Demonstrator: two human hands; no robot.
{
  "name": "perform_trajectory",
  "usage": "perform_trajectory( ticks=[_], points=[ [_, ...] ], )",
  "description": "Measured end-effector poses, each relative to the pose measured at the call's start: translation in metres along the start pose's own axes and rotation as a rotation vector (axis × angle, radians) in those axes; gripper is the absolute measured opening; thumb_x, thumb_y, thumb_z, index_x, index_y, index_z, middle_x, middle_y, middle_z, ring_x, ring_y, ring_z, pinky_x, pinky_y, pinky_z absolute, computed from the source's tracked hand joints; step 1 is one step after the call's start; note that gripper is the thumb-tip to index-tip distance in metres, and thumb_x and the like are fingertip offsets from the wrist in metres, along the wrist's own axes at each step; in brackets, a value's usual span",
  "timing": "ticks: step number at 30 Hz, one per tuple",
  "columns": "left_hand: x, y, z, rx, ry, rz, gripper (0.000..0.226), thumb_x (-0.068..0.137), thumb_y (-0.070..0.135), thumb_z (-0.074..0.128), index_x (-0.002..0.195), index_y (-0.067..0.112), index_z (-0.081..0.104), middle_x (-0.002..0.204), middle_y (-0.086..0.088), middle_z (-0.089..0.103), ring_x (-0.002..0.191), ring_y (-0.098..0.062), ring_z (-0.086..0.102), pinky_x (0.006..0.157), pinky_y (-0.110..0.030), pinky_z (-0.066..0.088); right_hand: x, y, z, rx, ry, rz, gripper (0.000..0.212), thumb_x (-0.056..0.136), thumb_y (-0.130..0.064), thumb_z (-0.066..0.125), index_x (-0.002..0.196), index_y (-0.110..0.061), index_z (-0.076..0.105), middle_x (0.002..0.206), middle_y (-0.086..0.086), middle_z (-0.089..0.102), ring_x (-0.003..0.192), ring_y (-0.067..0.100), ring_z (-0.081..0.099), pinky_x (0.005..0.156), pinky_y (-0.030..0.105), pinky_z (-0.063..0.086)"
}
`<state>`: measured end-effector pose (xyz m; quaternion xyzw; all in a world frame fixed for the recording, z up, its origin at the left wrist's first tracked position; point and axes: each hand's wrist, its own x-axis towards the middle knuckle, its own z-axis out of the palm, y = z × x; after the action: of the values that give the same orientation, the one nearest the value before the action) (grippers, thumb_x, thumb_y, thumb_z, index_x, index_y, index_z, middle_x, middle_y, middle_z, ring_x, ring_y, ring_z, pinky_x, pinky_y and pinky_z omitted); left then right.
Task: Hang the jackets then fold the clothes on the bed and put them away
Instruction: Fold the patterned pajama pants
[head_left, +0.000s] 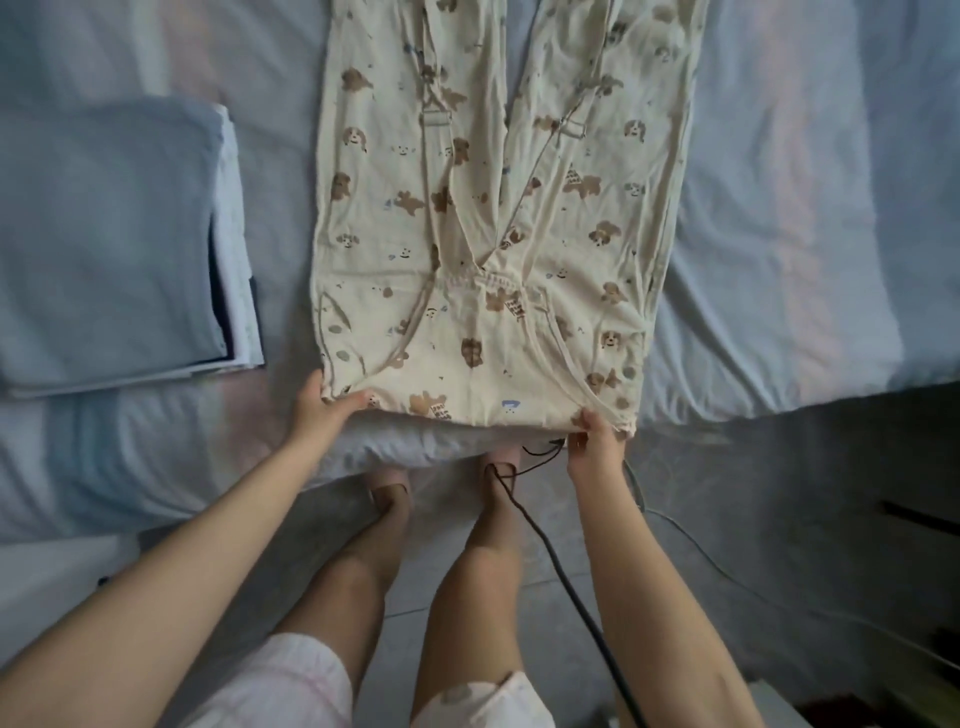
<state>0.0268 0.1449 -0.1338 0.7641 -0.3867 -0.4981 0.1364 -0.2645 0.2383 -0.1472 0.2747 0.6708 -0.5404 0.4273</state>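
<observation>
A cream printed garment (483, 234) is laid flat and lengthwise on the bed (779, 208), its two long panels running away from the person and its straps spread over the top. The near hem is held at both ends. The garment's near left corner is gripped by the left hand (324, 410), with the thumb lying over the cloth; what the fingers do underneath cannot be made out. The near right corner is pinched by the right hand (597, 441), the fingertips closed on the hem where a strap ends. Both hands are thus clamped on cloth, neither one free.

The corners are probably held this way so that the hem can be kept taut and square — a fold made from two matched corners lands straight, where one made from the middle would sag. The garment looks to have been smoothed out first for the same reason, though some creases are left across it.

Just to the left of the garment a stack (114, 244) of folded blue clothes is set, apart from it, so that room is left for folding. Below the garment's near edge a black cable (545, 535) trails over the floor.

By the look of it, the folding stage is under way — this piece has not yet been doubled over.
</observation>
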Motion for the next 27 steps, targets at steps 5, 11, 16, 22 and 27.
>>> perform_trajectory(
  ticks=[5,11,16,22,27],
  points=[
    [-0.047,0.057,-0.012,-0.551,0.127,-0.142,0.043,0.084,-0.003,0.060,0.124,0.009,0.047,0.098,-0.004,0.061,0.076,-0.013,0.060,0.064,-0.023,0.056,-0.042,-0.029,0.008,-0.160,0.105,-0.116,0.026,0.082,0.012,0.051,0.095,-0.011,0.050,0.087,0.010,0.058,0.061,0.012,0.053,0.043,0.019,0.044],
    [-0.093,0.170,-0.041,-0.391,0.216,0.282,0.062,0.066,0.006,0.065,0.123,0.017,0.045,0.119,-0.003,0.057,0.089,-0.020,0.060,0.070,-0.022,0.051,-0.147,-0.118,0.031,-0.261,-0.050,-0.404,0.031,0.086,0.007,0.051,0.110,-0.013,0.052,0.086,0.003,0.059,0.070,0.010,0.055,0.060,0.021,0.047],
    [-0.145,0.305,-0.080,0.006,0.016,0.713,0.036,0.061,0.023,0.060,0.095,0.036,0.054,0.067,0.016,0.056,0.055,-0.002,0.050,0.056,-0.024,0.038,-0.238,-0.203,0.108,-0.646,-0.336,-0.868,0.028,0.080,0.003,0.051,0.069,-0.023,0.055,0.065,-0.001,0.053,0.062,0.013,0.044,0.056,0.028,0.033],
    [-0.218,0.413,-0.122,0.062,-0.455,1.012,0.045,0.070,0.006,0.079,0.100,0.028,0.055,0.092,0.009,0.064,0.085,-0.002,0.061,0.079,-0.017,0.048,-0.376,-0.273,0.169,-1.042,-0.796,-1.318,0.017,0.069,-0.011,0.056,0.058,-0.024,0.056,0.052,-0.013,0.053,0.052,-0.004,0.046,0.052,0.019,0.034],
    [-0.246,0.447,-0.162,-0.012,-0.340,1.194,0.033,0.078,0.007,0.073,0.108,0.015,0.061,0.105,0.006,0.067,0.102,-0.003,0.063,0.092,-0.020,0.048,-0.423,-0.310,0.164,-0.954,-0.960,-1.442,0.011,0.070,-0.011,0.052,0.061,-0.012,0.057,0.064,0.006,0.053,0.060,0.013,0.047,0.058,0.027,0.036]
  ],
)
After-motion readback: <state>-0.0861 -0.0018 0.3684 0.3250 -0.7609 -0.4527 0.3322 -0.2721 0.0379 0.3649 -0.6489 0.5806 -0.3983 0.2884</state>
